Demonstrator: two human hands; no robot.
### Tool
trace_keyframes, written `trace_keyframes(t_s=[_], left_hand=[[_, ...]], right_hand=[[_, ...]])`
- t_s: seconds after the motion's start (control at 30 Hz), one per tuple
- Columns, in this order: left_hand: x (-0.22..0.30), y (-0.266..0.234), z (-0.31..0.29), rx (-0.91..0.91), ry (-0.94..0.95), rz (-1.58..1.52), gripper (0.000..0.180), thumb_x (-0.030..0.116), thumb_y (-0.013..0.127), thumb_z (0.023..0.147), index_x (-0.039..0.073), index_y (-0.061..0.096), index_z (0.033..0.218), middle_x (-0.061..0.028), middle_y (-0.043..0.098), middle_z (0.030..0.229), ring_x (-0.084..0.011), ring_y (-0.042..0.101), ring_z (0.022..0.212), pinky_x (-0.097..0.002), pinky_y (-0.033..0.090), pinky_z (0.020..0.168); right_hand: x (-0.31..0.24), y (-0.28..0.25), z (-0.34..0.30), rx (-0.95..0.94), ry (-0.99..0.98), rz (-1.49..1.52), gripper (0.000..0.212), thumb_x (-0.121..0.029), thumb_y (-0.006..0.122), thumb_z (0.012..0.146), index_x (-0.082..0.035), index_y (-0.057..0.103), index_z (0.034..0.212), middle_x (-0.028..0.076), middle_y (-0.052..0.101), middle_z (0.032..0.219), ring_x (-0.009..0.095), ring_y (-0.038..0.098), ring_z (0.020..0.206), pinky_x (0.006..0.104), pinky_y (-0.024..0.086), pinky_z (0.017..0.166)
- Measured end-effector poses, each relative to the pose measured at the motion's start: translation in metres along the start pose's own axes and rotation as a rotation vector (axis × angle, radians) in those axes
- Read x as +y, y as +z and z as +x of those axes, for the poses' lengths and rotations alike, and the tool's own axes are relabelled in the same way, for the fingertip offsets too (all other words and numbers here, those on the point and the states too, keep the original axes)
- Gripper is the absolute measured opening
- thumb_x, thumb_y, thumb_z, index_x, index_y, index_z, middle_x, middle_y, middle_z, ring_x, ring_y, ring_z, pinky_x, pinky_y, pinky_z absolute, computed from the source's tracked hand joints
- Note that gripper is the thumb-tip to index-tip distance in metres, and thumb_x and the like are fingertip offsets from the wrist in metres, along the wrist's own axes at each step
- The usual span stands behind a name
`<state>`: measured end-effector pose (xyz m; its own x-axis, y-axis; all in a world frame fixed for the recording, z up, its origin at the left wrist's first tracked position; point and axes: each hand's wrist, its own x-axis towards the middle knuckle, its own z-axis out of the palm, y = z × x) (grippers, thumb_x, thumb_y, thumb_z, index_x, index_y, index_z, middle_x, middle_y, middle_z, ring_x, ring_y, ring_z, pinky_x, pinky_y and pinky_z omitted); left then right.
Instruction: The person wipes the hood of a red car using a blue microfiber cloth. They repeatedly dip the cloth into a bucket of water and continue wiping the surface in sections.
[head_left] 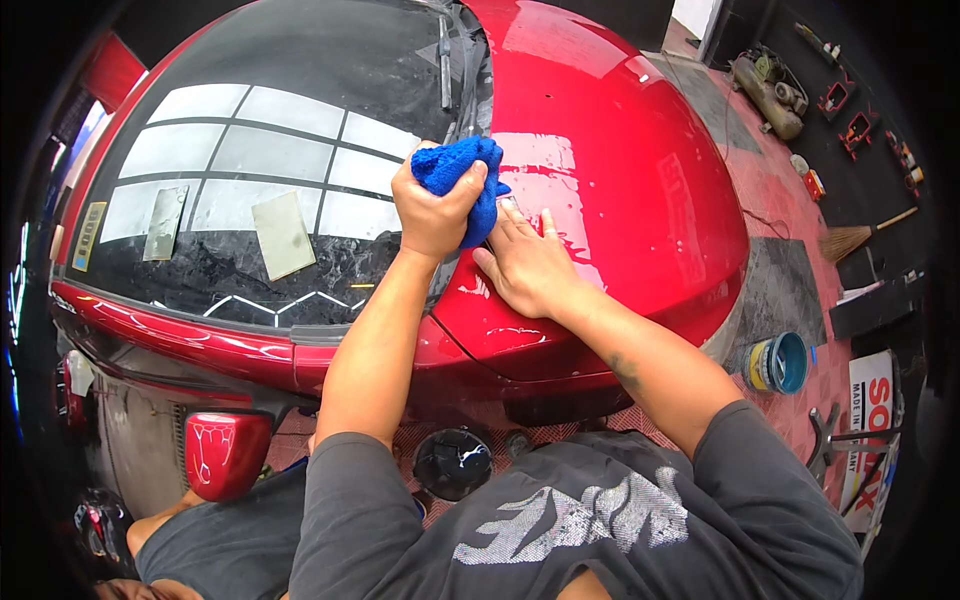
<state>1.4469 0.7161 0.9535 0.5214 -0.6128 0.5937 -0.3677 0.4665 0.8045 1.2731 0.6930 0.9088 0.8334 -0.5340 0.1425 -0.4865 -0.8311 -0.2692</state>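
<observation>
My left hand (432, 208) is closed around a bunched blue microfiber cloth (460, 165), above the seam where the windshield (250, 235) meets the red car hood (640, 200). Part of the cloth hangs down beside my right fingertips. My right hand (530, 262) lies palm down on the hood with its fingers stretched out toward the cloth. Its fingertips are partly hidden by the cloth's edge. Wet, shiny patches show on the paint around that hand.
Two pale rectangular stickers stand out on the windshield, and a wiper (445, 65) rests farther up. A red side mirror (226, 455) juts out at lower left, near another person in dark clothing (230, 540). To the right are a bucket (778, 363), a broom (850, 240) and a compressor (770, 95).
</observation>
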Motion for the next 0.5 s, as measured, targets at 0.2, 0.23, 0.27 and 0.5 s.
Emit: trace_keyframes(t_s=[0.2,0.23,0.27,0.5], left_hand=[[0.004,-0.005,-0.005,0.049,-0.027,-0.024,0.021,0.012,0.087,0.09,0.002,0.069,0.091,0.0001,0.071,0.081,-0.007,0.063,0.071,-0.0265,0.052,0.064],[0.003,-0.005,-0.005,0.048,-0.033,-0.03,0.021,0.012,0.087,0.09,0.002,0.07,0.091,-0.0001,0.071,0.081,-0.007,0.063,0.071,-0.0265,0.051,0.065],[0.003,-0.007,-0.004,0.049,-0.033,-0.036,0.02,0.012,0.087,0.091,0.002,0.07,0.09,-0.0002,0.071,0.081,-0.007,0.063,0.071,-0.0266,0.051,0.065],[0.006,-0.004,-0.012,0.02,-0.107,-0.035,0.015,0.009,0.082,0.091,0.0,0.07,0.091,-0.0001,0.069,0.079,-0.0071,0.062,0.07,-0.0276,0.051,0.064]], right_hand=[[-0.048,0.011,-0.071,-0.035,-0.254,0.089,0.069,-0.046,0.039,0.115,0.002,0.041,0.164,0.024,0.035,0.174,0.037,0.027,0.166,0.0686,0.018,0.13],[-0.034,0.008,-0.055,-0.03,-0.238,0.097,0.069,-0.047,0.038,0.115,0.002,0.041,0.164,0.024,0.035,0.175,0.037,0.027,0.166,0.0688,0.018,0.13],[-0.017,0.008,-0.032,0.018,-0.184,0.008,0.069,-0.047,0.038,0.115,0.0,0.039,0.166,0.022,0.036,0.174,0.036,0.03,0.165,0.0674,0.02,0.131],[-0.013,0.008,-0.048,0.059,-0.304,0.171,0.062,-0.041,0.047,0.113,0.005,0.049,0.154,0.029,0.045,0.164,0.042,0.037,0.159,0.0624,0.025,0.13]])
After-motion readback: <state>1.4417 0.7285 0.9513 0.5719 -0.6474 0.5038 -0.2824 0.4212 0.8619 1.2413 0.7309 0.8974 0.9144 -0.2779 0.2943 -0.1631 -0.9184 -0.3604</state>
